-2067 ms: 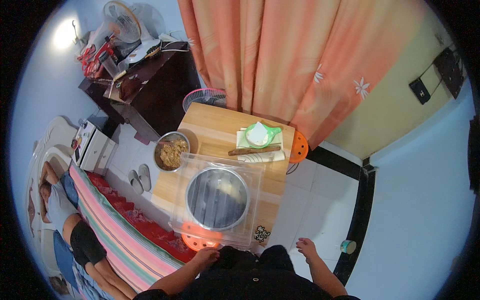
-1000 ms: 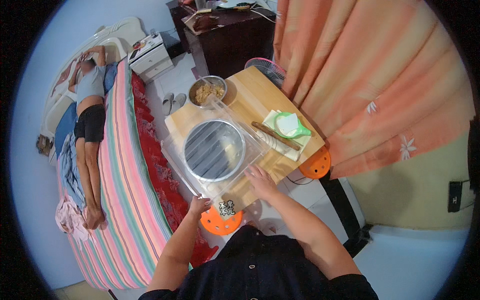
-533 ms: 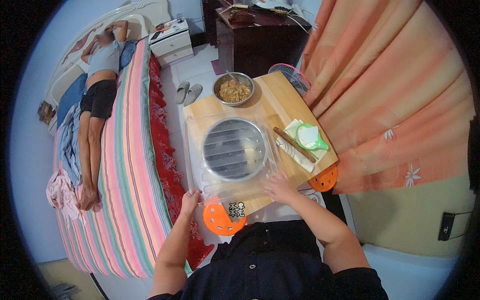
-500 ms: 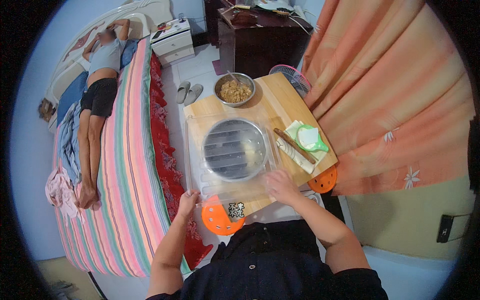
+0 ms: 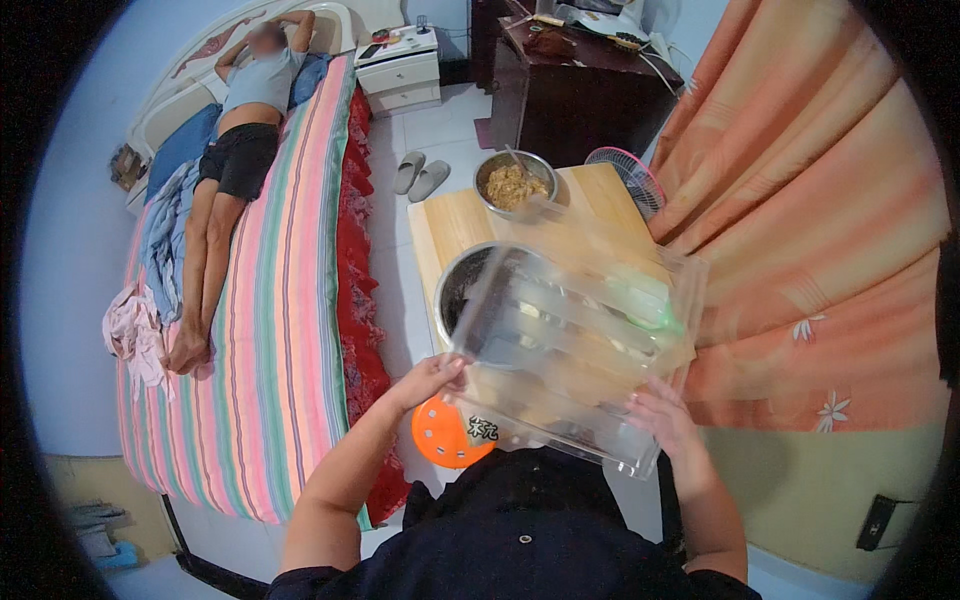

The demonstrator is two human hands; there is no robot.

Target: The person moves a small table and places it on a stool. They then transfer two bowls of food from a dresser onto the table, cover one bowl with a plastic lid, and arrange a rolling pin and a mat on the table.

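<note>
A clear plastic tray (image 5: 560, 350) is held tilted above the wooden board-topped table (image 5: 440, 228). My left hand (image 5: 436, 378) pinches its left edge, and my right hand (image 5: 668, 416) grips its right side near the front corner. Seen partly through the tray is a steel bowl (image 5: 450, 290) with something pale inside. Also blurred beneath the plastic lies a green-handled item with a white top (image 5: 645, 305). At the far side of the table sits a second steel bowl (image 5: 515, 183) of brownish chopped filling with a utensil in it.
An orange stool (image 5: 445, 435) stands at the table's front left. A person (image 5: 255, 110) lies on the striped bed (image 5: 270, 330) to the left. Grey slippers (image 5: 425, 178), a dark cabinet (image 5: 590, 95), a pink-rimmed fan (image 5: 630, 180) and an orange curtain (image 5: 790, 200) surround the table.
The clear tray has moved right and tilted, partly uncovering the nearer steel bowl and passing over the green-handled item. Both hands moved right with it; the whole view has shifted too.
</note>
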